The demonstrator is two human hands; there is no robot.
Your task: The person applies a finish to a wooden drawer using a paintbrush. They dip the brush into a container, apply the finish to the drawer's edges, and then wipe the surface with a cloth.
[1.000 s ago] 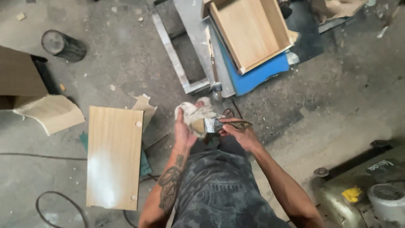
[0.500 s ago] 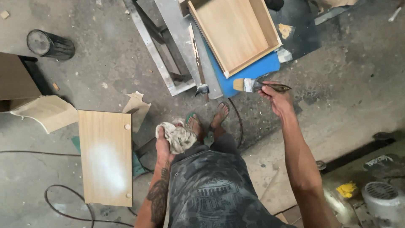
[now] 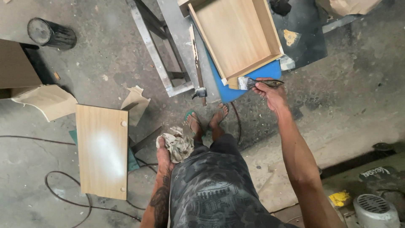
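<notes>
Black can (image 3: 50, 34) far left on floor. Loose wood panel (image 3: 102, 150) flat on floor, cable (image 3: 63, 198) looping beside it: likely trip hazard. Left hand (image 3: 164, 153), fingers closed around crumpled rag (image 3: 177, 145) at hip. Hammer (image 3: 200, 92) near bare toes. Right hand (image 3: 270, 93), fingers clamped on paintbrush (image 3: 253, 83), bristles touching lower edge of wooden drawer box (image 3: 236, 36) over blue board (image 3: 249, 78). Risk: brush drips onto feet.
</notes>
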